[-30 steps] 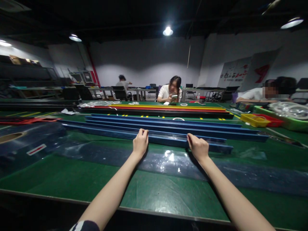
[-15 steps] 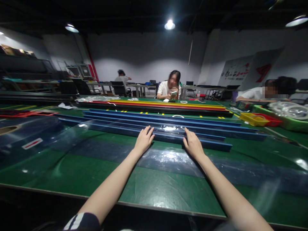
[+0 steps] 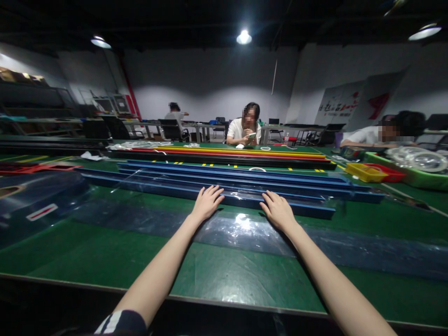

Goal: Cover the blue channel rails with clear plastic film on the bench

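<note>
Several long blue strips (image 3: pixel 301 189) lie side by side across the green table (image 3: pixel 224 275). My left hand (image 3: pixel 207 203) rests flat, fingers spread, on the nearest blue strip (image 3: pixel 168 190). My right hand (image 3: pixel 278 210) lies flat on the same strip, a little to the right. A clear plastic film (image 3: pixel 245 228) covers the table under my wrists and reaches over the strips. Neither hand grips anything.
Behind the blue strips lie black, red and yellow strips (image 3: pixel 241 153). A yellow tray (image 3: pixel 364 171) and a green bin (image 3: pixel 413 175) stand at the right. Blue sheets (image 3: pixel 38 196) lie at the left. A seated person (image 3: pixel 247 126) faces me across the table; another person (image 3: pixel 385 133) leans at the right.
My fingers were curled over the strip's near edge; they have opened and now lie flat on top of it. The clear film has settled down over the strips.
</note>
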Available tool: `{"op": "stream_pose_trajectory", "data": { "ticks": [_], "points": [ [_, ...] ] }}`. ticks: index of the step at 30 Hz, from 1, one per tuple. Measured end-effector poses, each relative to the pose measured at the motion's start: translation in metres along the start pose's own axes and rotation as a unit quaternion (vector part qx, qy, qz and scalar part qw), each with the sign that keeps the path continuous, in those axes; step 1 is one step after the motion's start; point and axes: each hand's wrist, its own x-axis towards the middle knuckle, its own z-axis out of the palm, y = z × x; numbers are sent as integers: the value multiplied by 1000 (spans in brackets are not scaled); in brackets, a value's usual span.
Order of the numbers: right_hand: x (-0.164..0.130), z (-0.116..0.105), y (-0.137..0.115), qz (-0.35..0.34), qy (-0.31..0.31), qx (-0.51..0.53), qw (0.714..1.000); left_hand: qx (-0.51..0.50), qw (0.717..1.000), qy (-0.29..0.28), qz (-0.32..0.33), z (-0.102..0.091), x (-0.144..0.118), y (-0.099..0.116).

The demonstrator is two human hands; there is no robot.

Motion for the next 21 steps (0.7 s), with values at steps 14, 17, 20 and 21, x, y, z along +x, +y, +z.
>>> {"op": "stream_pose_trajectory", "data": {
  "ticks": [14,17,20,21],
  "points": [
    [-11,-7,53,79,-46,-20,996,21,999,25,-16,-4,-1,-8],
    [-10,-8,53,55,-43,-11,998,31,998,51,-34,-5,-1,-11],
    [-6,-9,50,33,-33,-20,999,40,995,73,-57,-5,-1,-12],
    [-4,-10,50,29,-32,-24,999,43,994,77,-60,-4,-1,-11]
  ]
}}
